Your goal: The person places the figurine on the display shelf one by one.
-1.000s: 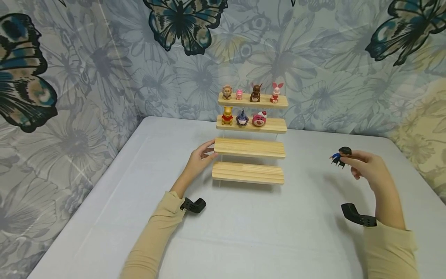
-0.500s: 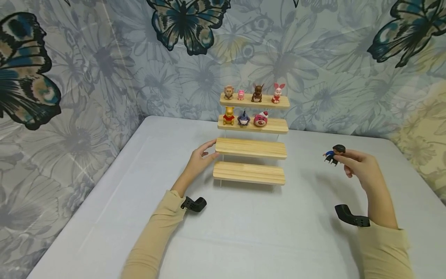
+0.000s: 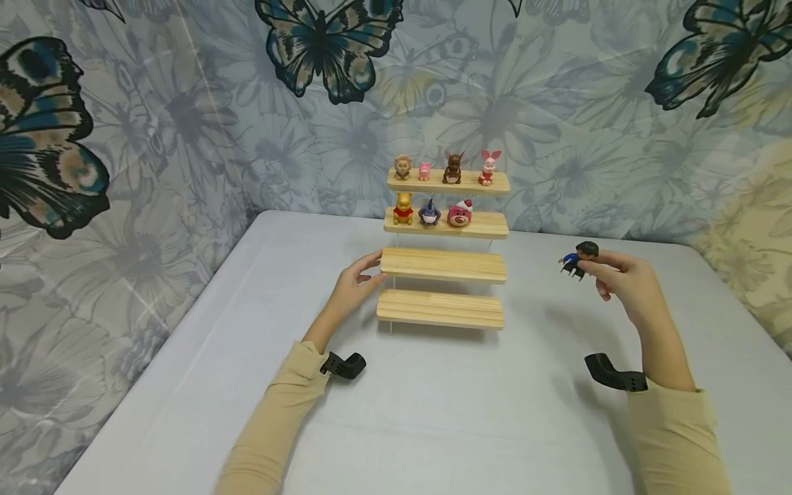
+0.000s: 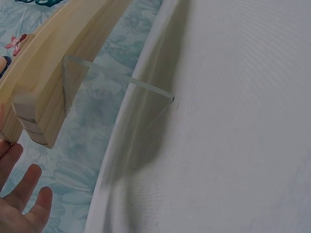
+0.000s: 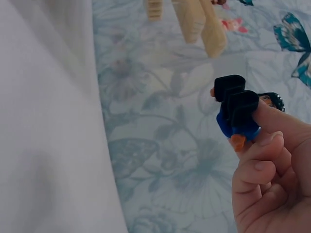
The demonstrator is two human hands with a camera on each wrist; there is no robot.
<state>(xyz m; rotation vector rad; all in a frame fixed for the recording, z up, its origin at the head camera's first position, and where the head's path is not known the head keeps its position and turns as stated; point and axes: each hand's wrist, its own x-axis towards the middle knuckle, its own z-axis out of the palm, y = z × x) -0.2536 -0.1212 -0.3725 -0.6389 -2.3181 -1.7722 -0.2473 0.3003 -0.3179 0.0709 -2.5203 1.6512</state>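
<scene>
A small figure (image 3: 575, 259) with black hair, a blue top and black legs is pinched in my right hand (image 3: 615, 278), raised above the table to the right of the wooden stepped shelf (image 3: 443, 265). The right wrist view shows the figure (image 5: 238, 114) lying sideways between thumb and fingertips (image 5: 262, 145). My left hand (image 3: 355, 278) touches the left end of the second step with straight fingers; the left wrist view shows those fingers (image 4: 22, 194) beside the step's end (image 4: 34, 114).
The two upper steps carry several small animal figures (image 3: 433, 211), the two lower steps are bare. The shelf stands on clear legs (image 4: 116, 97) on a grey table (image 3: 433, 412) against a butterfly-patterned backdrop (image 3: 185, 103).
My right hand has carried the figure up and to the left, closer to the shelf. The left hand has stayed at the second step.
</scene>
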